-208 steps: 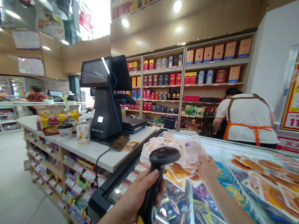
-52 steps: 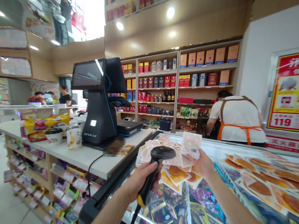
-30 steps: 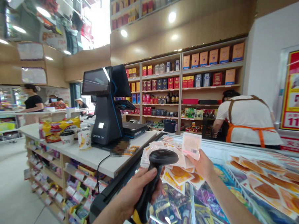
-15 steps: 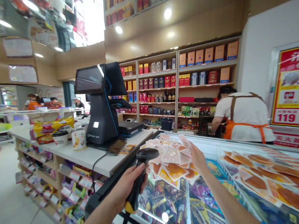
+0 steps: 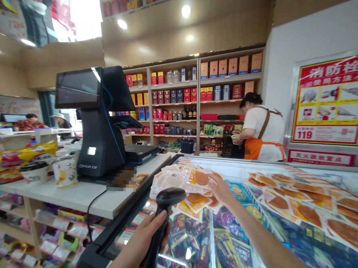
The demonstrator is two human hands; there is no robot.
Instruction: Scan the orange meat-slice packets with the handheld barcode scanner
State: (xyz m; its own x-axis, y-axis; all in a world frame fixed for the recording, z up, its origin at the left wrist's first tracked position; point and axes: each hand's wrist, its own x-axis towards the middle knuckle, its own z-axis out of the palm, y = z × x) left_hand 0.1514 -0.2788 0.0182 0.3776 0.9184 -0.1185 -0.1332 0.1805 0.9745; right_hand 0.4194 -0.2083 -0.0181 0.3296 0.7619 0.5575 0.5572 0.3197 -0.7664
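Note:
My left hand (image 5: 144,243) grips a black barcode scanner (image 5: 162,220) by its handle, held upright over the near edge of a glass-topped freezer (image 5: 245,247). My right hand (image 5: 221,189) reaches out to a pile of flat clear food packets (image 5: 188,182) lying on the freezer lid, fingers resting on a packet with an orange round slice. Whether it grips the packet I cannot tell. More orange packets (image 5: 297,198) lie spread to the right.
A black checkout terminal (image 5: 93,122) stands on the white counter (image 5: 75,194) at left, with snack bags and cups (image 5: 32,163) beside it. A person in a white shirt and orange apron (image 5: 262,127) works at the wall shelves (image 5: 198,99). A red poster (image 5: 331,99) hangs on the right.
My right hand has lowered the packet it held up beside the scanner back onto the pile. The scanner has dropped lower, and my view has turned to the right.

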